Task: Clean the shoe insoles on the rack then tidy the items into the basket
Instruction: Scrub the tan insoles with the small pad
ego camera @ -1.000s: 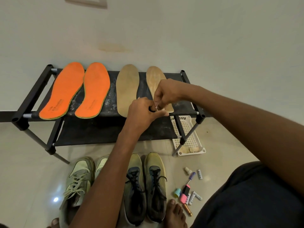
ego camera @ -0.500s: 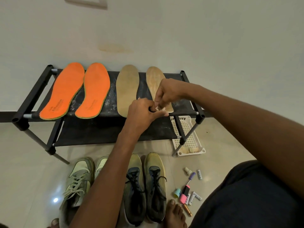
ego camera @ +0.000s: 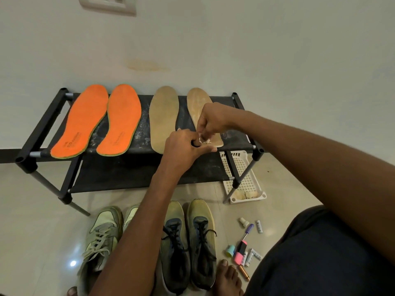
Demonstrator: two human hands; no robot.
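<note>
Both hands pinch small white crumpled wipe [ego camera: 204, 139] above rightmost worn tan foam insole [ego camera: 197, 106].
Left hand [ego camera: 183, 149], right hand [ego camera: 212, 120] curled; wipe may tear or drop if pulled unevenly.

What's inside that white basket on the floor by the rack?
The white basket holds some crumpled, soiled-looking scraps at its near end. Its far end is hidden behind the rack and its leg, so I cannot see what may lie there.
</note>
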